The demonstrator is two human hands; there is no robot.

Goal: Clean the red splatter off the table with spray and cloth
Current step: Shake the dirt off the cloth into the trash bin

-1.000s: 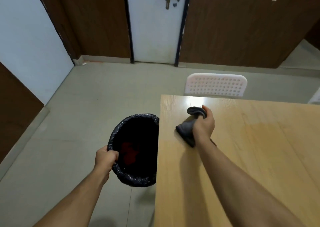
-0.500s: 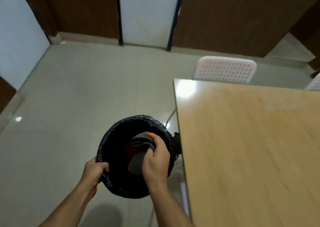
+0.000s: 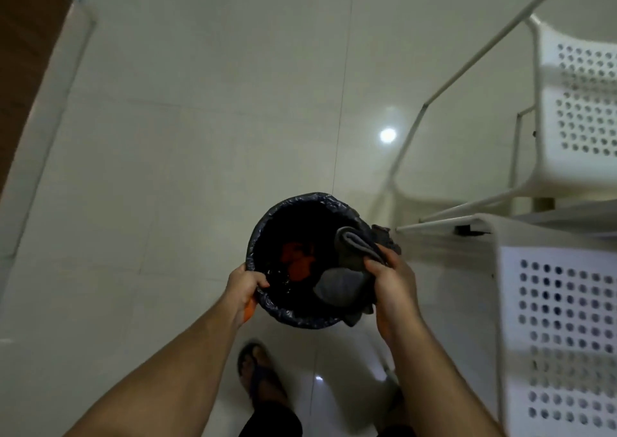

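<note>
Right hand [image 3: 395, 286] grips cloth [image 3: 347, 269] over bin [image 3: 267, 229]; left hand [image 3: 245, 286] clamps rim.

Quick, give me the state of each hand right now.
Left hand: closed on the rim of the round bin lined with a black plastic bag.
Right hand: closed on the crumpled grey cloth, over the bin's opening.

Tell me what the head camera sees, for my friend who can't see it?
A person's right hand holds a grey cloth over a bin lined with a black bag, while the left hand grips the bin's rim. Something red lies inside. White chairs stand to the right on a pale floor.
</note>
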